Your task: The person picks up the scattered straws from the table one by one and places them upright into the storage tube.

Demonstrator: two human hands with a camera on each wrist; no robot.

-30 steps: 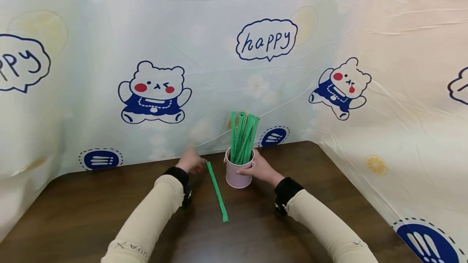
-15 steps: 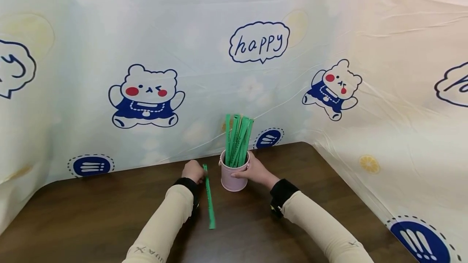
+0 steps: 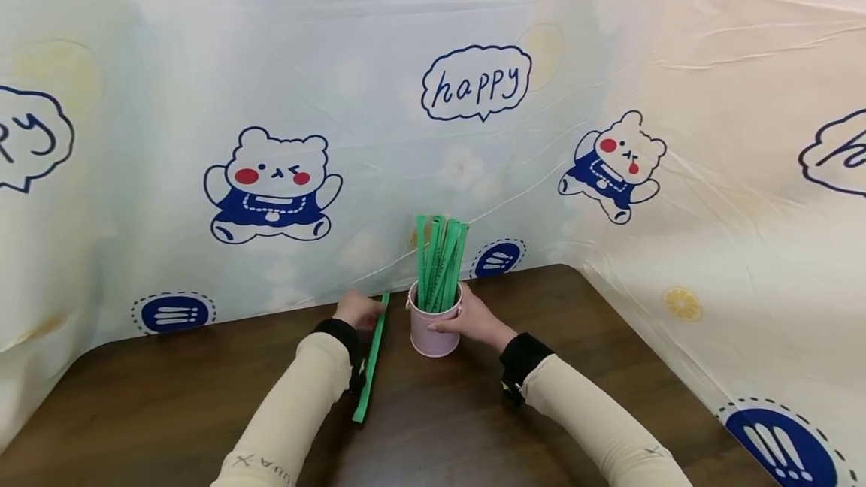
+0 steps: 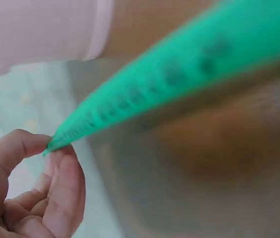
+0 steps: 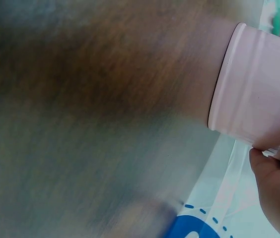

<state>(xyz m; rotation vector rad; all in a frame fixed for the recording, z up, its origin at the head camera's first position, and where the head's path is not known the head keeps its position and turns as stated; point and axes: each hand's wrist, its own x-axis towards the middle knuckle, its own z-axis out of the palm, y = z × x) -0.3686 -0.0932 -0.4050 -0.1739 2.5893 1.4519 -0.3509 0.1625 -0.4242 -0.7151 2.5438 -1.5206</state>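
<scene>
My left hand (image 3: 358, 310) pinches one end of a long, thin green wrapped straw (image 3: 370, 370) between thumb and fingertips. Dark print runs along this straw (image 4: 125, 96) in the left wrist view, where its near end slants up past the camera. To the right stands a small pink pail (image 3: 434, 338), upright on the table, holding several similar green straws (image 3: 440, 265). Around the pail's right side curls my right hand (image 3: 477, 316), its thumb across the front. The right wrist view shows part of that hand under the pail's pink wall (image 5: 266, 89).
Both hands work on a dark brown wooden table (image 3: 433, 427) with rounded far corners. Right behind its far edge hangs a pale printed sheet (image 3: 379, 96) with bears and "happy" bubbles, which continues along both sides.
The single straw's near end has swung left, and my left hand now plainly pinches its far end. The right hand keeps holding the pail in place. The head view has shifted slightly.
</scene>
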